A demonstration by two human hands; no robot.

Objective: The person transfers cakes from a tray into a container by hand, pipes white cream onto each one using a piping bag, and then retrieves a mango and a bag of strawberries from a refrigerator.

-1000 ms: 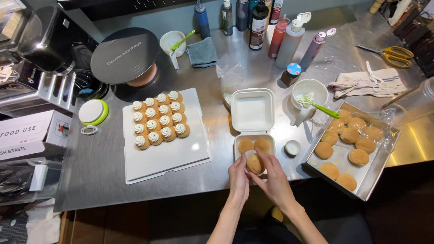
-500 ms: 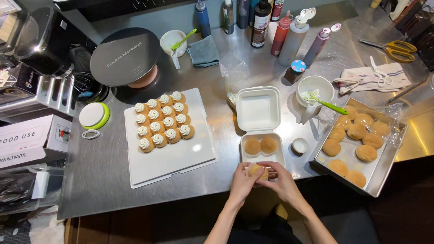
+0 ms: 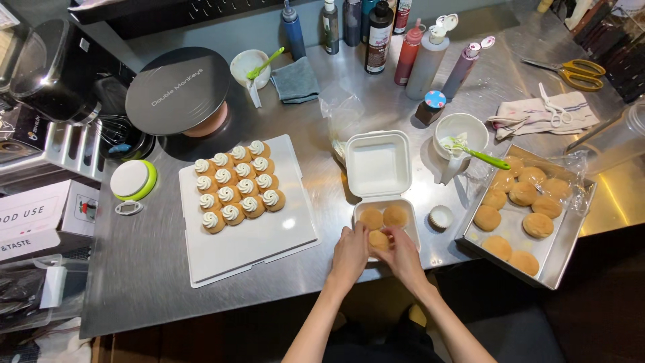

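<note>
Since a moment ago your hands have carried the round golden bun (image 3: 378, 239) up over the front rim into the white hinged foam takeaway box (image 3: 380, 168), where two matching buns already sit side by side at the back. On the steel worktop (image 3: 134, 282) the box runs lengthwise away from you, its open lid lying flat beyond the tray part. Your left hand (image 3: 351, 252) and right hand (image 3: 402, 254) both pinch the bun between curled fingertips. Being round, the bun shows no long axis.
</note>
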